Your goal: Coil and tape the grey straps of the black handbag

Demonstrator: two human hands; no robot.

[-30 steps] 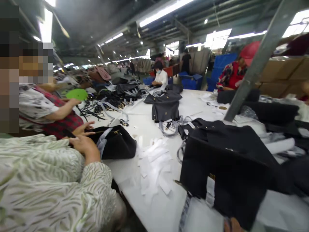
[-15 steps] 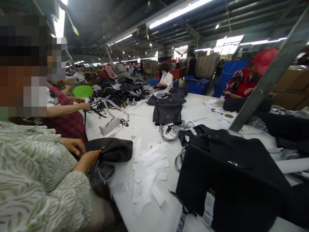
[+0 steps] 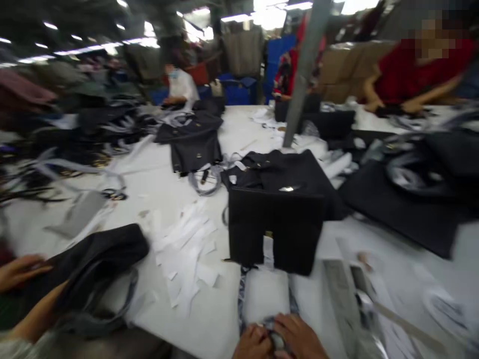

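Note:
My left hand (image 3: 254,343) and my right hand (image 3: 297,338) are side by side at the bottom of the head view. The fingers of both curl round the plastic-wrapped handle (image 3: 240,299) of a black handbag (image 3: 247,224). That handle loops toward me over the white table. The bag lies with its front flap toward me, and a white wrapped tab (image 3: 268,252) hangs from its clasp. Motion blur softens the fingers, and the frame edge cuts off part of both hands.
White paper strips (image 3: 187,254) are scattered left of the bag. A co-worker's hands (image 3: 24,271) hold another black bag (image 3: 112,249) at far left. A grey metal post (image 3: 305,75) rises behind. More black bags (image 3: 404,204) and a grey tray (image 3: 339,289) stand right.
The view has swung right and down. My two hands, out of view before, now show on the handle. The near black bag appears farther left and smaller.

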